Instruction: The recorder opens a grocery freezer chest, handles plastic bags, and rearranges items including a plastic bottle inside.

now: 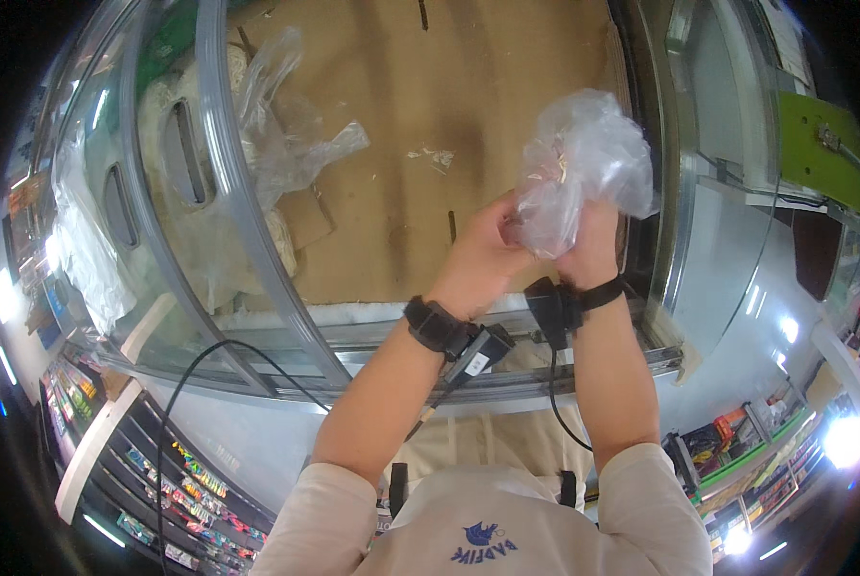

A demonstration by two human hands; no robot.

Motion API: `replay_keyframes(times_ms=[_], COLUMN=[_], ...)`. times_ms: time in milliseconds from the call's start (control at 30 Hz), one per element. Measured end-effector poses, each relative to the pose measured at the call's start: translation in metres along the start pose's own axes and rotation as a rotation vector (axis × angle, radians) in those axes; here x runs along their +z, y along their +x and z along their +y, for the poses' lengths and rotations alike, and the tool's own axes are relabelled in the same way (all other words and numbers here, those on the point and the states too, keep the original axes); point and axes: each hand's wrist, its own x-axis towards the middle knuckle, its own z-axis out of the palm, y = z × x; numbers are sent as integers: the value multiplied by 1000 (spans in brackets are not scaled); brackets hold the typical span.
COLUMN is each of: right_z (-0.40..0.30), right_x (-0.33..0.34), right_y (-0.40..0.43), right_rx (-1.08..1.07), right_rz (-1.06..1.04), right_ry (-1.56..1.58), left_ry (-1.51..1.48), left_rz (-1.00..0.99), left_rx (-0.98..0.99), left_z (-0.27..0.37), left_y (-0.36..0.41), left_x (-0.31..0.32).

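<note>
Both of my hands are raised over the right side of a display case with a brown cardboard base [415, 86]. My left hand [489, 234] grips the lower left of a clear plastic bag [610, 144]. The bag is crumpled, with small pale yellowish bits showing in it near its middle. My right hand [592, 241] holds the same bag from below on the right, its fingers largely hidden behind the plastic. Another clear plastic bag [286, 155] lies loosely on the left of the base, partly behind a sliding pane's frame. Small whitish scraps [433, 157] lie on the cardboard.
Grey-framed sliding glass panes [246, 180] cover the case's left side, with pale bundled items behind them. A white plastic bag [88, 245] hangs at the far left. The case's metal track [387, 360] runs below my wrists. A black cable [162, 461] loops at lower left.
</note>
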Motion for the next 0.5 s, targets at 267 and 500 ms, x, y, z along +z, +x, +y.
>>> replay_keyframes(times_ms=[267, 500], right_z=[-23, -1], right_x=[44, 67], right_y=[1, -8], right_rx=[-285, -478], right_rz=[31, -159], right_ry=[-29, -666], left_ry=[-109, -68], left_rz=[313, 553], left_rx=[339, 327], left_z=[-23, -8], left_y=[10, 14], left_x=[-3, -24])
